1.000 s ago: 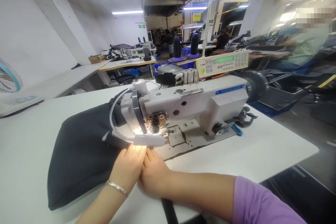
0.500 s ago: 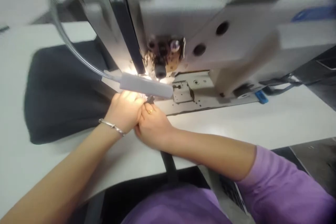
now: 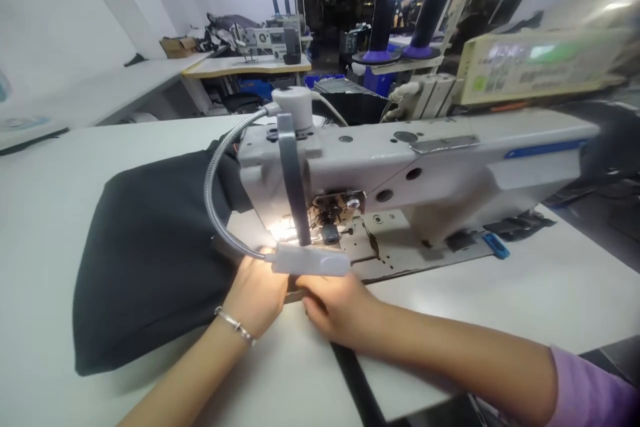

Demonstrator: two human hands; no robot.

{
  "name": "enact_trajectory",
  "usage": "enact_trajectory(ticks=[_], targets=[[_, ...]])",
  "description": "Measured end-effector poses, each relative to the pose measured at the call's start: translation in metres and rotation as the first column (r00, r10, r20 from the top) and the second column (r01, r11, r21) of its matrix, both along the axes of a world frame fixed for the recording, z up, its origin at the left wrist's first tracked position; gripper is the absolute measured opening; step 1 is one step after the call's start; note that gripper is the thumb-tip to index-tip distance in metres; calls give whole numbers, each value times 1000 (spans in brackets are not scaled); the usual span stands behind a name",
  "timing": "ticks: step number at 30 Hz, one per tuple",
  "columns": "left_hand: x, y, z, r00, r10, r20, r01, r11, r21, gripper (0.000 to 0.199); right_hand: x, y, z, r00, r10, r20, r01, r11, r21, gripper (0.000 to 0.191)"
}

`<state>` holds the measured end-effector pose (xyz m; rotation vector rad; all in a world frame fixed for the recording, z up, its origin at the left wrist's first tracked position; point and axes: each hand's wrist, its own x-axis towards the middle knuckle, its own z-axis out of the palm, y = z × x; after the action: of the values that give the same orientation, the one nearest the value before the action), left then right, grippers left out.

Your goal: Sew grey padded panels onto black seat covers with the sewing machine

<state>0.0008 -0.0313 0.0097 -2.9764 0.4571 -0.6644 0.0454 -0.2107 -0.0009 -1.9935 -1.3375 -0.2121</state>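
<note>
The hands (image 3: 257,290), touching each other earlier, now sit slightly apart.

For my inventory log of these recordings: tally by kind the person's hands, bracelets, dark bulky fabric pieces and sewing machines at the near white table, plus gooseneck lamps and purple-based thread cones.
Hands: 2, left hand and right hand
Bracelet: 1
Dark fabric piece: 1
Sewing machine: 1
Gooseneck lamp: 1
Thread cones: 2
Total: 8

Hands (image 3: 259,293) at sewing machine (image 3: 345,163)
</note>
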Motion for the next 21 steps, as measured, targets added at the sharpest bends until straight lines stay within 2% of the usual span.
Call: enact_trajectory(ticks=[3, 7, 13, 21], targets=[[1, -1, 0, 1000, -6, 10, 6, 999, -33, 20, 14, -7, 1, 995, -92, 44, 96, 991, -95, 30], [1, -5, -5, 1000, 11, 5, -11, 998, -64, 23, 16, -8, -5, 995, -90, 32, 95, 970, -224, 27], [2, -15, -10, 995, 21, 98, -23, 1000, 21, 24, 10, -7, -4, 992, -125, 21, 126, 968, -216, 26], [8, -19, -1, 995, -12, 100, 9, 1000, 30, 22, 10, -7, -2, 992, -123, -11, 117, 960, -253, 16]])
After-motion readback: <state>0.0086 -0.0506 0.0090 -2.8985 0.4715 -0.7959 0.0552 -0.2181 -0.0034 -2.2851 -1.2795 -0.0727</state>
